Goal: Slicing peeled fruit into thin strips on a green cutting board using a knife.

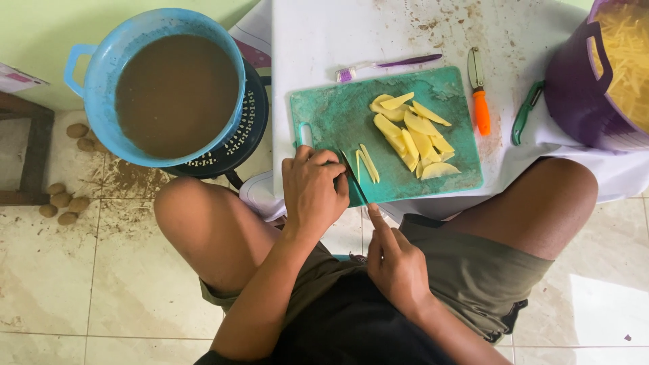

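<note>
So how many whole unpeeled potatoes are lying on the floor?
7: three potatoes beside the blue basin, four more lower left on the tiles. Others may hide behind the basin.

one green cutting board (331, 115), one knife (353, 179), one toothbrush (385, 65), two peelers, orange-handled (479, 101) and green-handled (522, 116), are counted. one blue tub (101, 67), one purple bucket (574, 94). seven whole potatoes (64, 199) are counted on the floor. two hands, left (312, 189) and right (399, 263).

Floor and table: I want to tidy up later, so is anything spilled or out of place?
Yes. Dirt is smeared on the table above the cutting board, brown grit lies on the floor by the tub, and loose potatoes sit on the tiles.
</note>
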